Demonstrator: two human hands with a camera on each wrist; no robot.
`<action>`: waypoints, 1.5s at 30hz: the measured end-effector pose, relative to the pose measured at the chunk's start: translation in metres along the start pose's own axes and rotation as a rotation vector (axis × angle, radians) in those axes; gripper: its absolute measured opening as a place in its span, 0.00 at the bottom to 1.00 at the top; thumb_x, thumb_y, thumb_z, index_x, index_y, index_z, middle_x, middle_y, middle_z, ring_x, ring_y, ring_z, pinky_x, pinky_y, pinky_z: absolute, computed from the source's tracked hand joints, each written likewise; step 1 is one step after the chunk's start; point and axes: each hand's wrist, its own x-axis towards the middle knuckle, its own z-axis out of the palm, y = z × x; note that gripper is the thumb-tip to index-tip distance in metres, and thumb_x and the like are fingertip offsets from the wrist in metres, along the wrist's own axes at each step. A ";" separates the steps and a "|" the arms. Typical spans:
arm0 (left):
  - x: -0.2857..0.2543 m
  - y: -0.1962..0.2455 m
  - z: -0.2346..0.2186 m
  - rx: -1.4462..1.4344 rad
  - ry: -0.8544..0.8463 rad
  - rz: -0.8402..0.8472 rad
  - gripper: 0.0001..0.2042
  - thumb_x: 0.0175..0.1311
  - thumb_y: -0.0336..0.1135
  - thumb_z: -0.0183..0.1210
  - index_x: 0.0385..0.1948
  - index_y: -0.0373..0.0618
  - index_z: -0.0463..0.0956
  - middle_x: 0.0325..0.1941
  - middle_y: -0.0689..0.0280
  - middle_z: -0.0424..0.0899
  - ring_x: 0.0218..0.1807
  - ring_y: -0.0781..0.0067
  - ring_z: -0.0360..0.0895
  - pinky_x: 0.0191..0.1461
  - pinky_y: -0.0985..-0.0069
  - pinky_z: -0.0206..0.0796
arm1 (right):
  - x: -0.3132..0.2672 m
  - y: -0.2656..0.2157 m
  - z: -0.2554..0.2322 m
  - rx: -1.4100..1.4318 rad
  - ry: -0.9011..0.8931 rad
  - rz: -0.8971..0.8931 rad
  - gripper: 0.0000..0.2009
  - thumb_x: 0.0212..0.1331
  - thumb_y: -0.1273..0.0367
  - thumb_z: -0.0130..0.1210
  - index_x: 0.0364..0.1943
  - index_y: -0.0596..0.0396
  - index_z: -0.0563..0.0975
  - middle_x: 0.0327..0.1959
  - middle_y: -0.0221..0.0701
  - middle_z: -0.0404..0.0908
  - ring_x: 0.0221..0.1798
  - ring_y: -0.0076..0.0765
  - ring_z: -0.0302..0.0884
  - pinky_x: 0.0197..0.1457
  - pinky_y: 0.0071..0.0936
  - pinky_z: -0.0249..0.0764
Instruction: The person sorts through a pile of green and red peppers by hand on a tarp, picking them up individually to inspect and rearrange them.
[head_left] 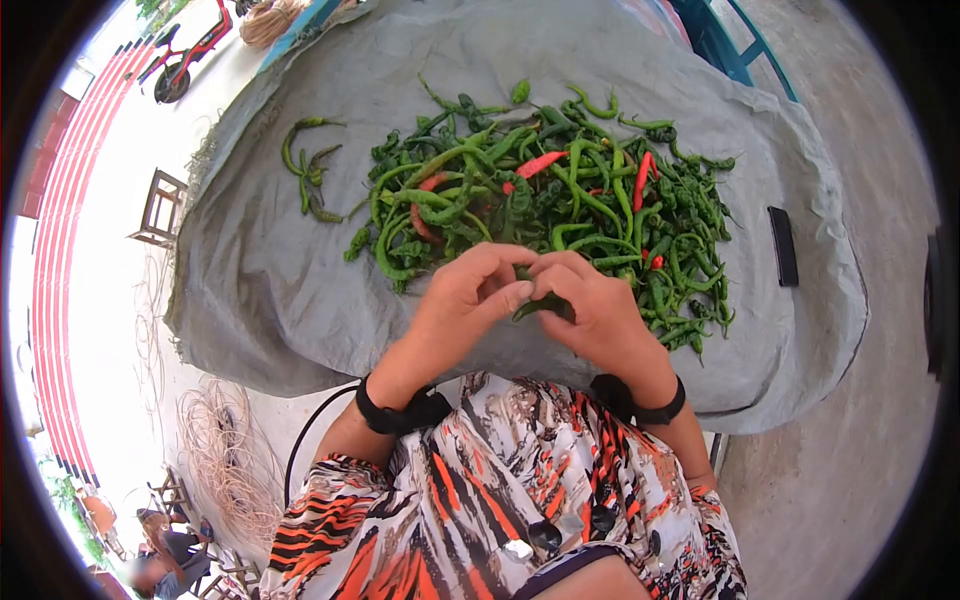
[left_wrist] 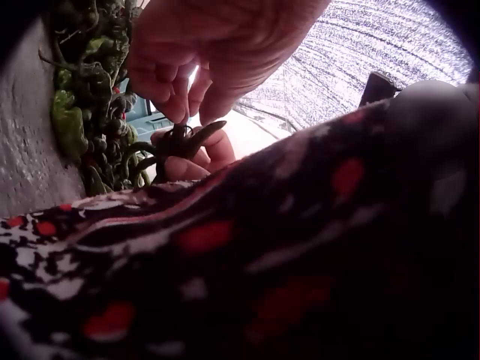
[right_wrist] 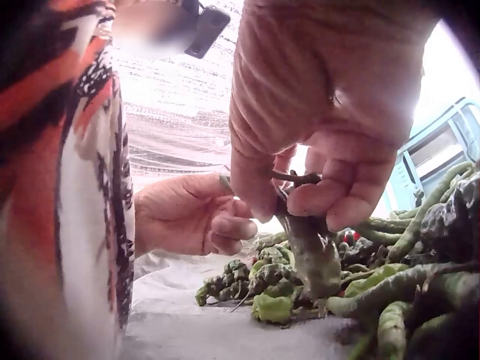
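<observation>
Both hands meet at the near edge of a heap of green and red peppers (head_left: 470,190). The right hand (head_left: 595,315) curls its fingers round dark green peppers (head_left: 540,306). Beside it, fingertips nearly touching, is the left hand (head_left: 460,300), thumb and forefinger brought together at the peppers. In the right wrist view the right hand (right_wrist: 322,112) pinches stems, a green pepper (right_wrist: 311,255) hanging below, and the left hand (right_wrist: 195,217) is behind with curled fingers. The left wrist view shows the left hand (left_wrist: 217,52) pinching at a stem above the dark peppers (left_wrist: 199,136).
The heap lies on a grey cloth (head_left: 300,290). A few peppers (head_left: 312,170) lie apart on the left, and a black phone-like object (head_left: 783,246) is on the right. Beyond the cloth are a blue chair (head_left: 735,50), a wooden stool (head_left: 160,208) and tangled cord (head_left: 225,450).
</observation>
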 end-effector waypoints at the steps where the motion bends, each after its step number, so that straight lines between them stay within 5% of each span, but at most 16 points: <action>1: 0.000 -0.002 0.000 0.028 -0.020 0.017 0.09 0.66 0.31 0.60 0.46 0.40 0.77 0.34 0.73 0.75 0.31 0.88 0.68 0.36 0.87 0.62 | 0.000 0.000 0.001 -0.003 -0.006 -0.013 0.13 0.46 0.75 0.59 0.36 0.46 0.73 0.46 0.29 0.79 0.33 0.44 0.80 0.33 0.36 0.76; 8: -0.002 0.000 0.000 -0.090 0.103 -0.078 0.16 0.77 0.41 0.45 0.36 0.41 0.77 0.26 0.71 0.76 0.28 0.84 0.70 0.32 0.84 0.64 | 0.001 0.003 0.005 0.076 -0.018 -0.021 0.14 0.47 0.75 0.58 0.38 0.46 0.73 0.47 0.29 0.79 0.34 0.44 0.81 0.34 0.35 0.76; 11: -0.001 -0.004 -0.001 -0.162 0.191 -0.053 0.15 0.76 0.41 0.46 0.34 0.41 0.76 0.25 0.72 0.75 0.27 0.84 0.69 0.31 0.84 0.63 | -0.002 0.003 0.007 0.127 -0.043 0.198 0.14 0.49 0.79 0.59 0.39 0.52 0.72 0.49 0.30 0.79 0.35 0.29 0.79 0.37 0.24 0.74; 17: -0.002 -0.005 -0.019 -0.235 0.335 -0.065 0.14 0.76 0.41 0.47 0.35 0.42 0.75 0.23 0.74 0.70 0.24 0.86 0.65 0.29 0.85 0.57 | -0.004 0.019 0.016 0.348 0.088 0.141 0.15 0.55 0.81 0.55 0.45 0.54 0.67 0.49 0.33 0.79 0.41 0.25 0.77 0.42 0.22 0.74; 21: 0.000 -0.002 -0.018 -0.179 0.331 -0.064 0.08 0.72 0.36 0.54 0.43 0.41 0.76 0.24 0.77 0.67 0.25 0.89 0.62 0.29 0.86 0.54 | -0.004 0.013 0.008 0.821 0.245 0.241 0.15 0.59 0.81 0.51 0.49 0.54 0.66 0.50 0.36 0.76 0.42 0.25 0.75 0.41 0.22 0.76; 24: 0.005 -0.009 -0.008 -0.046 0.247 0.011 0.14 0.68 0.29 0.57 0.54 0.44 0.73 0.27 0.79 0.66 0.26 0.91 0.60 0.29 0.90 0.52 | -0.001 0.006 -0.003 1.005 0.291 0.233 0.15 0.60 0.80 0.49 0.51 0.56 0.66 0.50 0.36 0.75 0.42 0.22 0.73 0.40 0.20 0.76; 31: 0.007 -0.015 0.004 0.024 0.013 -0.033 0.19 0.64 0.28 0.61 0.58 0.42 0.72 0.33 0.76 0.71 0.29 0.90 0.64 0.32 0.88 0.58 | -0.002 0.014 -0.012 1.396 0.375 0.135 0.15 0.61 0.75 0.49 0.52 0.56 0.67 0.49 0.37 0.75 0.36 0.25 0.76 0.36 0.21 0.76; 37: 0.007 -0.001 0.007 0.024 0.012 0.049 0.18 0.64 0.29 0.61 0.56 0.42 0.74 0.33 0.75 0.71 0.32 0.88 0.65 0.34 0.86 0.60 | -0.001 0.016 -0.010 1.396 0.315 0.221 0.13 0.62 0.75 0.51 0.51 0.56 0.68 0.48 0.35 0.75 0.34 0.24 0.76 0.36 0.20 0.76; 42: 0.007 0.008 0.010 -0.031 0.117 0.141 0.15 0.62 0.29 0.63 0.51 0.44 0.78 0.32 0.73 0.72 0.31 0.85 0.67 0.34 0.84 0.60 | 0.006 0.000 -0.003 1.019 0.216 0.272 0.14 0.62 0.77 0.52 0.51 0.55 0.68 0.47 0.32 0.76 0.35 0.20 0.75 0.37 0.19 0.75; 45: 0.010 0.016 0.009 0.222 0.045 0.220 0.14 0.58 0.28 0.65 0.47 0.47 0.80 0.28 0.69 0.71 0.27 0.80 0.69 0.30 0.80 0.63 | 0.005 -0.003 -0.001 0.833 0.137 0.333 0.16 0.59 0.78 0.55 0.52 0.55 0.69 0.45 0.29 0.77 0.40 0.19 0.75 0.40 0.19 0.73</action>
